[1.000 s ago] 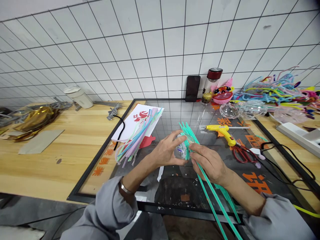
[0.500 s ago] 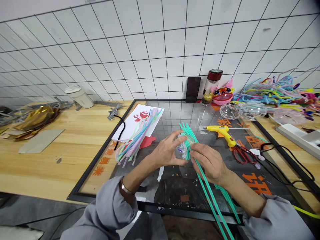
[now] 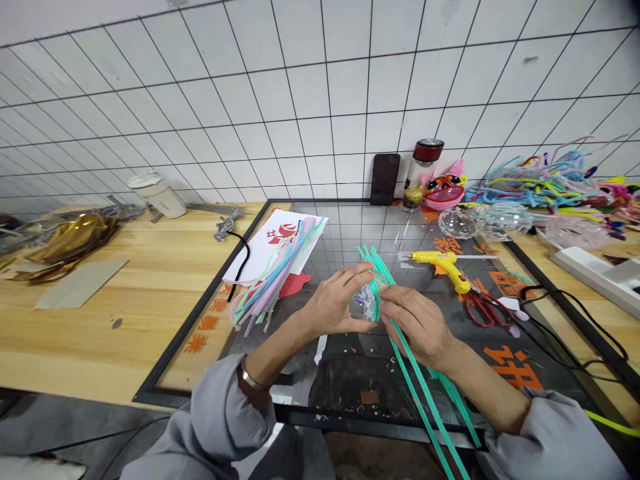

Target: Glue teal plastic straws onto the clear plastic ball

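My left hand (image 3: 337, 300) curves round a small clear plastic ball (image 3: 359, 304), with pale, fuzzy-looking filling and a bit of purple showing inside. Across the ball's right side lie several long green pipe cleaners (image 3: 414, 370). Their short ends stick out past the far side, while the long ends run down over the table's front edge. The fingers of my right hand (image 3: 417, 323) press the green pipe cleaners against the ball. Those fingertips are partly hidden. More green strips (image 3: 457, 400) lie under my right forearm.
A yellow glue gun (image 3: 443, 263) and red-handled scissors (image 3: 480, 310) lie to the right, beside a black cord. Pastel pipe cleaners (image 3: 280, 280) rest on white paper (image 3: 255, 250) at left. A phone (image 3: 385, 179), a glass bottle (image 3: 420, 175) and clear plastic shells (image 3: 457, 223) stand at the back.
Both hands keep nearly the same hold on the ball and green pipe cleaners. The view has shifted very slightly.
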Demonstrator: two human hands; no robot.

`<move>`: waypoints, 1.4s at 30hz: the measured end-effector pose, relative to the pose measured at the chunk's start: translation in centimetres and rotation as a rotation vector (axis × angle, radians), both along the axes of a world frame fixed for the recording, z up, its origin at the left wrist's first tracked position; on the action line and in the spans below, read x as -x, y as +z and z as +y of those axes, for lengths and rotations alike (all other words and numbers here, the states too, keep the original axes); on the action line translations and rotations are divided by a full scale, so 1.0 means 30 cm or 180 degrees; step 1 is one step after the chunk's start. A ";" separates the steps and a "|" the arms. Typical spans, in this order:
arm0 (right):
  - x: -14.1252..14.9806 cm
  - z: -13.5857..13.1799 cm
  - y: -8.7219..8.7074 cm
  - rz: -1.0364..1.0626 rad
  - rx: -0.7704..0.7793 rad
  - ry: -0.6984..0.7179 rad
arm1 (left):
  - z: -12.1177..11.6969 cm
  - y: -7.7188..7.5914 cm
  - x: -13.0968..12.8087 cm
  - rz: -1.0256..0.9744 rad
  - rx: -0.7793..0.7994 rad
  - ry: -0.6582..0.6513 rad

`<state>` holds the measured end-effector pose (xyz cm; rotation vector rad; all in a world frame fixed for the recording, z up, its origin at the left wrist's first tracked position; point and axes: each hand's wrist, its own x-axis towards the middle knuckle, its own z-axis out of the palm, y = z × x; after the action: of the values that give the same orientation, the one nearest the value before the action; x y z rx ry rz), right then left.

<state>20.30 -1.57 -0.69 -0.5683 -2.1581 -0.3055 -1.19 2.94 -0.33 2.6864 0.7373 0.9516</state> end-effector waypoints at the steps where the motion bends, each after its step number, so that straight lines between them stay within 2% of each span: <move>1: -0.001 0.000 -0.002 0.0005 0.0005 0.0001 | 0.000 0.001 0.000 -0.0012 -0.0024 -0.0007; 12: 0.000 0.008 0.012 0.0088 -0.0032 -0.0174 | -0.002 0.001 -0.004 0.0023 -0.0038 0.0014; 42: 0.000 0.002 0.027 -0.0020 -0.0079 -0.0290 | -0.004 0.001 -0.010 -0.0008 -0.0104 0.0006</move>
<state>20.32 -1.50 0.13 -0.6534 -2.1352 -0.3835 -0.90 2.83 -0.30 2.7125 0.7299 0.9754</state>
